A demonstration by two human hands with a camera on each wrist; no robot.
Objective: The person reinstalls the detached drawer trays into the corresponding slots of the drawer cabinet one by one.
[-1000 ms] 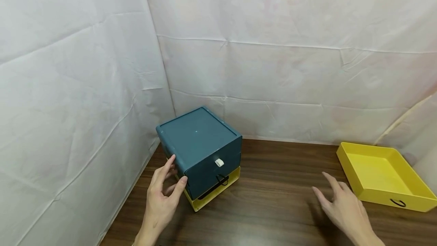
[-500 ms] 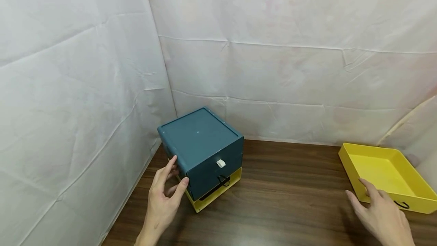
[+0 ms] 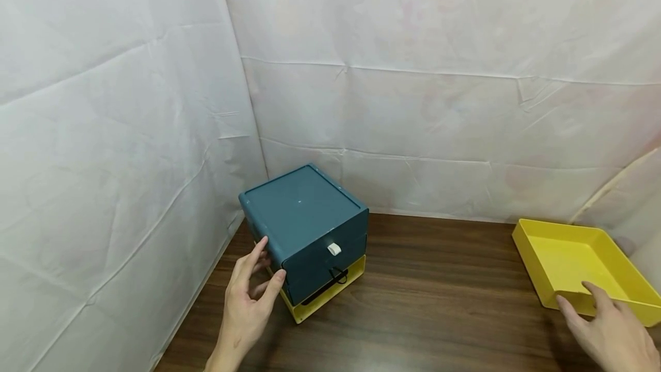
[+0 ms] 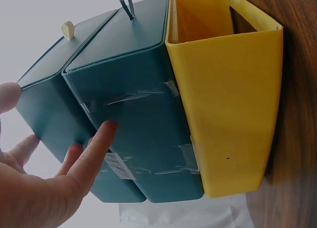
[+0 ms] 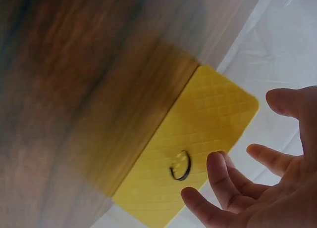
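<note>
A stacked drawer unit stands at the left in the head view: two dark blue drawer boxes (image 3: 304,211) above a yellow frame (image 3: 330,291). My left hand (image 3: 248,300) touches the unit's left side with spread fingers, its thumb by the front corner. The left wrist view has those fingers against the blue side, beside the yellow frame (image 4: 228,114) with its hollow front. At the right lies a yellow drawer (image 3: 573,257), its inside bare. My right hand (image 3: 614,326) hovers at its front wall, fingers loosely spread. A black loop handle (image 5: 182,166) shows on that wall in the right wrist view.
The brown wooden table (image 3: 439,291) runs under everything. White sheets hang as walls behind (image 3: 423,113) and at the left. A white tab (image 3: 334,249) and a black loop (image 3: 338,275) stick out from the blue fronts.
My right hand has moved rightward across the table to the front of the yellow drawer. The left hand stays against the unit, and the drawers stand as before.
</note>
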